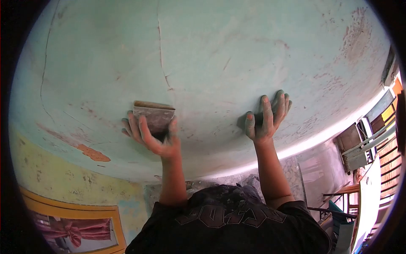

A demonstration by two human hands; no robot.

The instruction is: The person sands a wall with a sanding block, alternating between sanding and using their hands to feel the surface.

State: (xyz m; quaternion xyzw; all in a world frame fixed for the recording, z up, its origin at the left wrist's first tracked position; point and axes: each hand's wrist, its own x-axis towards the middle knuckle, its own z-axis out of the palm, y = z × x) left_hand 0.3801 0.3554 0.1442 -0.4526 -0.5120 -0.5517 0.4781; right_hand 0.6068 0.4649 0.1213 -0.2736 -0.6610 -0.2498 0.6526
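Observation:
A flat rectangular block, wrapped in a greyish sheet with a brown edge (154,116), lies against the pale green wall (203,51). My left hand (154,135) grips this block from below, thumb on one side and fingers on the other. To the right, my right hand (268,118) rests on the same wall with its fingers spread and dusty, holding nothing. Long thin cracks run down the wall above and left of the block, and an orange-brown patch (94,153) of bare surface shows at the lower left.
At the lower left are a yellow wall (76,182) and a yellow-framed opening (116,228) with a reddish curtain (76,232). On the right stand a white tabletop (368,199), wooden furniture (349,189) and a barred window (390,169). Dusty floor shows below the wall.

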